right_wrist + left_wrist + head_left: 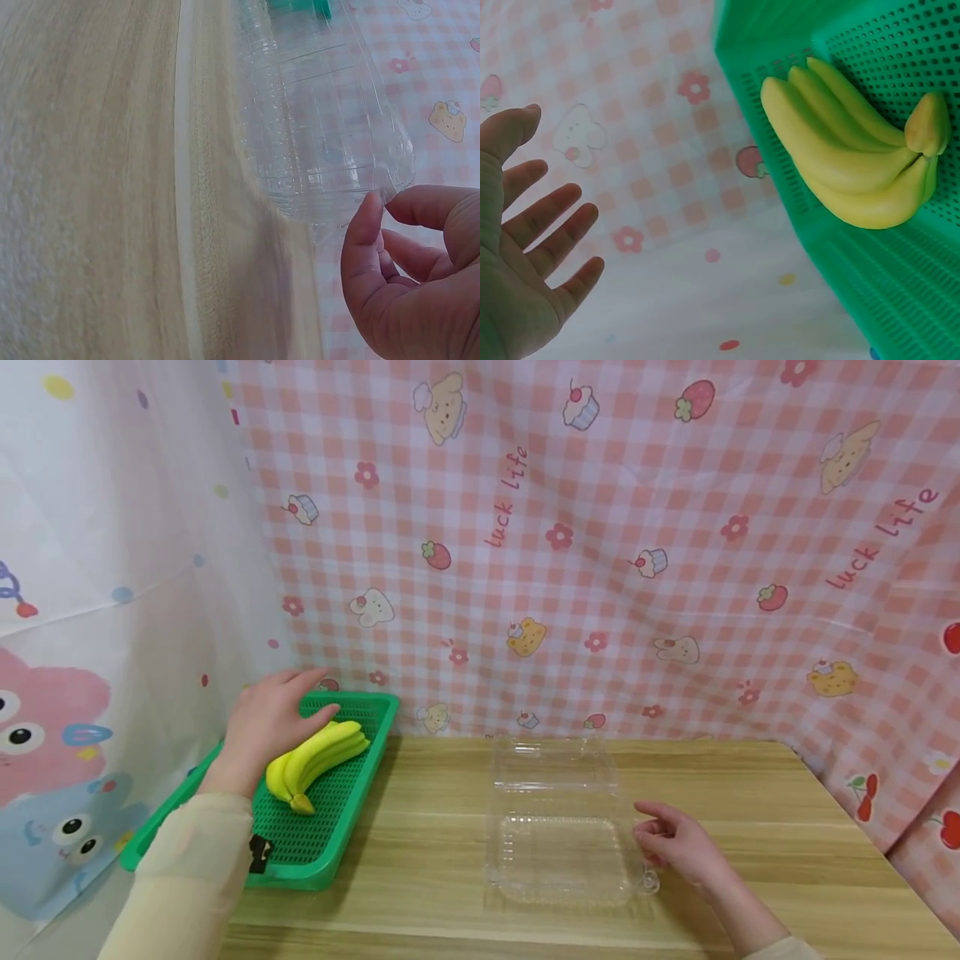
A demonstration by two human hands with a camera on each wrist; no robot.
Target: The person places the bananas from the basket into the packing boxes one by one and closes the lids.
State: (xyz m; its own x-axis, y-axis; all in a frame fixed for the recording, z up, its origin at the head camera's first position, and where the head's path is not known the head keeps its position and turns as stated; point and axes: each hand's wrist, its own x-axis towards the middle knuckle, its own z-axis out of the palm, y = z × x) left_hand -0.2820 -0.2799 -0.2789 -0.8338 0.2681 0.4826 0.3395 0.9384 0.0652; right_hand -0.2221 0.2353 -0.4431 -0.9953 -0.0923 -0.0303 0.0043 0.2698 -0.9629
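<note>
A bunch of yellow bananas (pixel 318 764) lies in a green perforated basket (pixel 386 735) at the left of the table. My left hand (pixel 273 722) hovers over the basket's left side, fingers spread and apart from the bananas, as the left wrist view also shows. A clear plastic clamshell box (pixel 562 860) stands with its lid raised on the table, right of the basket. At the box's right edge, my right hand (pixel 678 847) pinches the thin plastic rim between thumb and forefinger, seen closer in the right wrist view.
A small black piece (pixel 260 853) is at the basket's near end, partly hidden by the left sleeve. By the box's near right corner sits a small clear round piece (pixel 649 882). Patterned cloth (pixel 480 568) hangs behind the wooden table (pixel 427 860).
</note>
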